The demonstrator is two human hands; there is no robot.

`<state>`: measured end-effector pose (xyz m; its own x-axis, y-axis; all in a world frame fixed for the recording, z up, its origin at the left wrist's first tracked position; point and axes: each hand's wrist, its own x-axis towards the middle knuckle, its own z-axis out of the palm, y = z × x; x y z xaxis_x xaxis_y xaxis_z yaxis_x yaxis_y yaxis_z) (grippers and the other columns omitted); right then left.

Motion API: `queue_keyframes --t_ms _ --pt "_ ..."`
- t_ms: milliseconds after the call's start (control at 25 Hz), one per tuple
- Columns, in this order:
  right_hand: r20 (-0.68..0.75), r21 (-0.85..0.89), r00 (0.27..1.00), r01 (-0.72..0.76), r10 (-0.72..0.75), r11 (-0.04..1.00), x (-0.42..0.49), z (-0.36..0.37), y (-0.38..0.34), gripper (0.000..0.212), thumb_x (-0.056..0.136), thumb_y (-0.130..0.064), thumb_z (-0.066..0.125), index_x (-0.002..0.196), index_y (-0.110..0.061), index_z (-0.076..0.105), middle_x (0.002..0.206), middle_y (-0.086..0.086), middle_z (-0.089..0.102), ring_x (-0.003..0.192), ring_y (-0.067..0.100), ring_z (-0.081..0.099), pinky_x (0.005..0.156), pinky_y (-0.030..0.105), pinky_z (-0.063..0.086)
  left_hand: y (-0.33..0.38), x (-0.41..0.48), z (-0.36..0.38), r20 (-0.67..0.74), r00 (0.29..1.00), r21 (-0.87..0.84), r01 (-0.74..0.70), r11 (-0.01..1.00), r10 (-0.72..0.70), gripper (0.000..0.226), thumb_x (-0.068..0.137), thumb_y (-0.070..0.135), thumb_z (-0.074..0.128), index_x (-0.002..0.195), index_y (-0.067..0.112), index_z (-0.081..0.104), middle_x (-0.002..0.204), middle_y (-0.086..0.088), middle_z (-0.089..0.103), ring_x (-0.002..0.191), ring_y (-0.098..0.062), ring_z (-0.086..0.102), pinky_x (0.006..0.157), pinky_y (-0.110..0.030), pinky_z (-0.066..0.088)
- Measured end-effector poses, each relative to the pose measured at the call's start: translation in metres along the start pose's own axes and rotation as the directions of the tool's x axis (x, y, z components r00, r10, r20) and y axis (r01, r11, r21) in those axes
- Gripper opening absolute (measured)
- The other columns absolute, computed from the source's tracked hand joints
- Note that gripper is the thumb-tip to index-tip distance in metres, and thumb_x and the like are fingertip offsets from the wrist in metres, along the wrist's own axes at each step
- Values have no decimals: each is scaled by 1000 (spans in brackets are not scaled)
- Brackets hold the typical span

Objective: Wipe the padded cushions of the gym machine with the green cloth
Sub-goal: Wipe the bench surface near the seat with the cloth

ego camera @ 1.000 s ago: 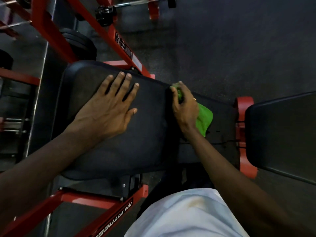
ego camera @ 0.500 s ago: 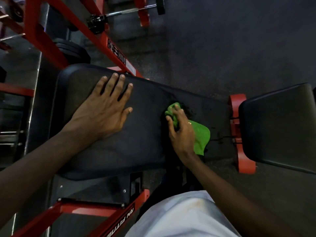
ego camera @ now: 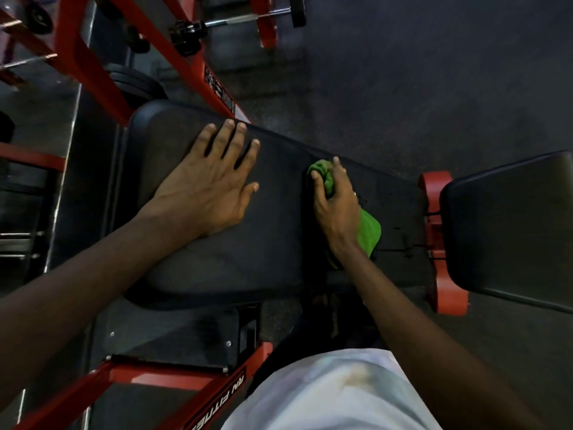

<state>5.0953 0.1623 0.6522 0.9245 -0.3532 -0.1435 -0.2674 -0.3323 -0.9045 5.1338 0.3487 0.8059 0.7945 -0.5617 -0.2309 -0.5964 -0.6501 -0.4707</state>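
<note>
A long black padded cushion [ego camera: 279, 243] of the gym machine runs across the middle of the view. My left hand [ego camera: 207, 187] lies flat on its left half with the fingers spread. My right hand [ego camera: 336, 203] grips the bunched green cloth [ego camera: 369, 232] and presses it on the cushion's right half, near the far edge. Part of the cloth sticks out past my fingertips and part trails under my wrist. A second black cushion [ego camera: 508, 231] sits at the right, joined by a red bracket [ego camera: 440, 243].
The red steel frame [ego camera: 93, 57] rises at the upper left and runs below the cushion. Black weight plates [ego camera: 136, 85] and a barbell [ego camera: 235, 21] lie behind. Dark rubber floor [ego camera: 434, 72] spreads at the upper right. My white shirt [ego camera: 335, 395] fills the bottom.
My right hand slid the cloth toward the near side of the cushion, then back toward the far edge. My left hand stayed flat in place.
</note>
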Motion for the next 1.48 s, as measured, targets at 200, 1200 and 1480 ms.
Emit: queue_keyframes --t_ms 200,1200,1480 --pt "87 1 974 210 -210 978 -70 -4 -20 44 101 -36 58 142 -22 56 155 -6 47 147 14 38 112 24 38 2 0 -3 -4 1000 -21 6 1000 -6 74 99 46 10 156 1 25 159 -31 24 149 -43 22 122 -55 17" --pt "164 1 910 385 -380 923 -101 -7 -7 48 100 -36 55 145 -22 54 158 -6 44 149 14 35 118 23 32 8 6 -7 16 999 -87 44 995 -43 69 101 44 21 148 -2 40 153 -33 35 144 -45 31 119 -54 26" --pt "-63 -48 983 -176 173 983 -18 -19 37 52 99 -39 61 146 -20 52 152 0 51 140 22 48 112 35 40 12 19 -1 25 999 -114 -20 993 23 72 103 48 22 157 1 22 163 -22 23 152 -35 22 124 -47 16"
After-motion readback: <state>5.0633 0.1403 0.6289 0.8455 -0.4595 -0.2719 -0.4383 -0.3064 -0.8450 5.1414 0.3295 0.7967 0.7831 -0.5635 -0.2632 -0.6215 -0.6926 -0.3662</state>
